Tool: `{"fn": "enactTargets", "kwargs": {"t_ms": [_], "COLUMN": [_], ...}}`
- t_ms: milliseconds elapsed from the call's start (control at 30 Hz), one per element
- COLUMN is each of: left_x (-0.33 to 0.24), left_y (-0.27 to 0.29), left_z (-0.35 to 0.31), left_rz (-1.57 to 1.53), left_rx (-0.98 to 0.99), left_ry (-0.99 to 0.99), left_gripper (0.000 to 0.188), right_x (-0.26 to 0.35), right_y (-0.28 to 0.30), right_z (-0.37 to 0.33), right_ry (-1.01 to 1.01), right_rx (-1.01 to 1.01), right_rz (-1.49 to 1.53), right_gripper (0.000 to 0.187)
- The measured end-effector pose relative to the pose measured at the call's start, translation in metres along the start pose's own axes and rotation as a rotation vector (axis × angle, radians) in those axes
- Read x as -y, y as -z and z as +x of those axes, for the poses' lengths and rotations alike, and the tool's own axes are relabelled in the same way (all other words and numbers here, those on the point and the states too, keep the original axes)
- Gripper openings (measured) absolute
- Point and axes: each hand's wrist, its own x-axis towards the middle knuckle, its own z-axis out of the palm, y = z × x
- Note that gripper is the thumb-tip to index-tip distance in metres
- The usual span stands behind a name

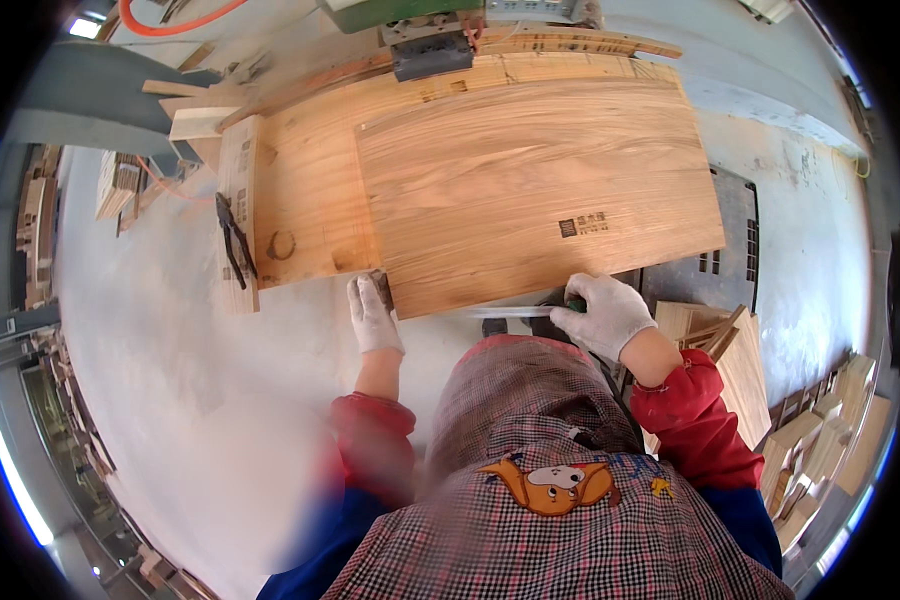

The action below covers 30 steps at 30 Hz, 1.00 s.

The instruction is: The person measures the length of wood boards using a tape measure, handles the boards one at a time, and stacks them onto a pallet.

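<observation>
A wide wood-grain board [540,190] with a dark printed mark lies on a lighter wooden workbench top [315,200]. My left hand [373,318], in a white glove, is at the board's near left corner. Its fingers stretch forward against a small dark block-like piece [383,290] there; the thumb is hidden. My right hand [607,312], also gloved, is closed around the green handle of a tool with a long, thin metallic blade [510,312]. The blade points left, along and just below the board's near edge. Its exact kind is unclear.
Dark pliers [235,240] rest on a wooden strip [238,180] at the bench's left end. A dark box-shaped fixture [432,57] sits at the far edge. Right of the bench are a grey plastic panel [735,235] and stacked wood pieces [820,450].
</observation>
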Motion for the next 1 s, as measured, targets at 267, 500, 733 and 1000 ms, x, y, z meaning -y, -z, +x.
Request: {"fn": "enactTargets", "kwargs": {"t_ms": [267,500,733,1000], "left_x": [0.015,0.065,0.031,0.024], "left_y": [0.001,0.002,-0.003,-0.025], "left_z": [-0.021,-0.087,0.021,0.022], "left_rz": [0.331,0.261,-0.251,0.064], "left_rx": [0.121,0.948,0.664,0.484], "left_ry": [0.089,0.403,0.599,0.526], "left_gripper": [0.029,0.058,0.062,0.062], "right_x": [-0.057,-0.088,-0.114,-0.086], "right_y": [-0.040,-0.120,-0.153,-0.133], "right_z": [-0.033,-0.066,-0.092,-0.095], "right_ry": [-0.014,-0.279,-0.214,-0.353], "right_rx": [0.319,0.326,0.116,-0.062], "right_rz": [0.672,1.448,1.427,1.461], "right_gripper": [0.031,0.045,0.036,0.026]}}
